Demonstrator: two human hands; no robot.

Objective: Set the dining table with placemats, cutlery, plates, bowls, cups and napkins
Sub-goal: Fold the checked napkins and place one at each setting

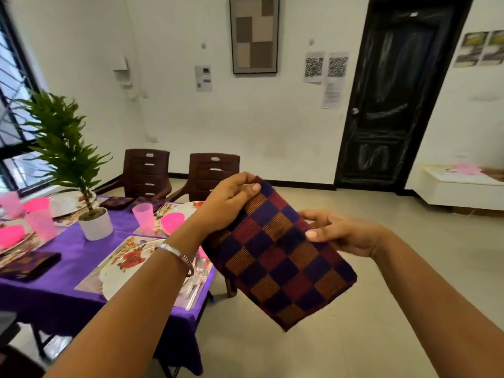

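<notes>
While the checkered napkin hangs mid-air right of the table, both hands pinch it
Left hand grips the top corner, right hand the side edge; napkin step, probably goes next by the nearest floral plate on the purple tablecloth, pink cups further back

White walls, black door, 2 brown chairs

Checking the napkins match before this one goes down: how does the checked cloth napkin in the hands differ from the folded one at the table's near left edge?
The held checked cloth napkin is up in the air, spread flat and tilted, pinched by the left hand and right hand. The folded checked napkin lies untouched on the purple tablecloth in a smaller bundle. Both share purple, maroon and orange checks.
</notes>
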